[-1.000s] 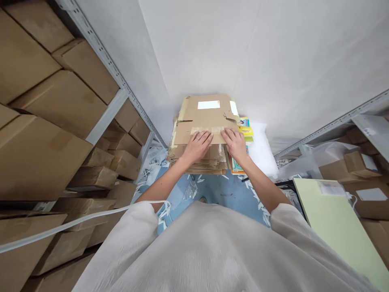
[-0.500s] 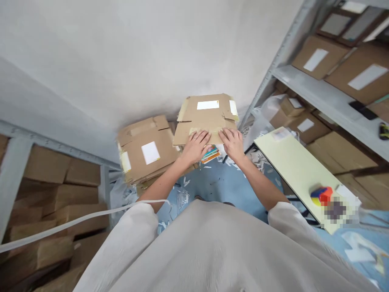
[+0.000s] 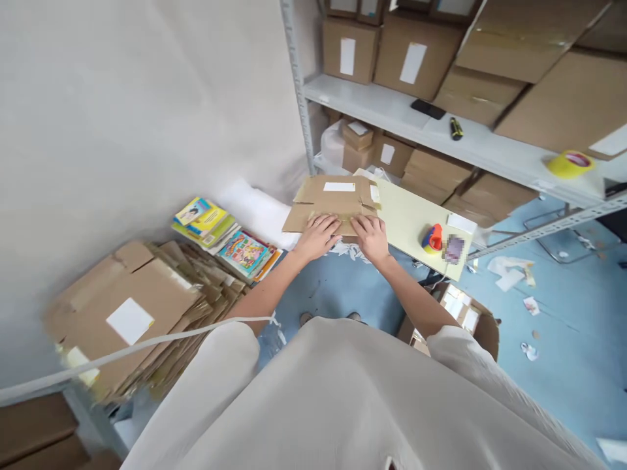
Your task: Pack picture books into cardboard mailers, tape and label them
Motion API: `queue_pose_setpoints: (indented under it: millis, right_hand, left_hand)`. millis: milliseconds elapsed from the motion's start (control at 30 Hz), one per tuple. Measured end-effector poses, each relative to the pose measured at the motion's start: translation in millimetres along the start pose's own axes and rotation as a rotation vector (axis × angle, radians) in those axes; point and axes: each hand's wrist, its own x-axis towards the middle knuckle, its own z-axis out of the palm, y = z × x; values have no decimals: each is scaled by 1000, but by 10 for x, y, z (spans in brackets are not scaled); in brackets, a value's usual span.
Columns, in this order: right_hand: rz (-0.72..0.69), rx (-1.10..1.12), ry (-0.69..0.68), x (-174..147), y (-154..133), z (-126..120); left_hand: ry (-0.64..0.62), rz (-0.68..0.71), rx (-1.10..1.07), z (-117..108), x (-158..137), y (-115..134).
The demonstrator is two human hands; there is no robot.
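Cardboard carton (image 3: 334, 203), flattened, spans both hands on my feed: left hand (image 3: 319, 236) and right hand (image 3: 371, 236), narrowly spaced, hold its near edge, fingers on top, thumbs hidden from me. Its right edge overlaps the pale green tabletop (image 3: 399, 212); I can't tell whether they touch. I see blue floor (image 3: 323, 284) between the forearms, picture books (image 3: 245, 253) left of the hands, a tape dispenser (image 3: 432, 240) right.

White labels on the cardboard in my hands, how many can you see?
2: a wide label on the far part of the cardboard, and a smaller label at its right end. The underside is hidden, so more may be there.
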Motion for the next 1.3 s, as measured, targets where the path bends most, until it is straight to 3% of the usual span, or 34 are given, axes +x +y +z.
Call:
queue_pose_setpoints:
  millis: [300,533,733,933,1067,1300]
  right_hand:
    - [221,-17,4,-508,735,-68]
    - [344,-34,23,-428,1012,23]
    - [467,-35,88,6,1136,300]
    - [614,-61,83,609,1069,651]
    - [659,-63,-72,940,894,754]
    - [710,-32,-338,1462,519,830]
  left_hand:
    - [-140,231,-43,475,949,398]
    - [-199,397,2,761,1473,269]
    - [-233,452,51,927,2017,-145]
    - [-220,470,52,1142,2522,-778]
    - [-264,460,8,1322,2621,-1265]
    - [-330,357,-75,1541,2471,-1929]
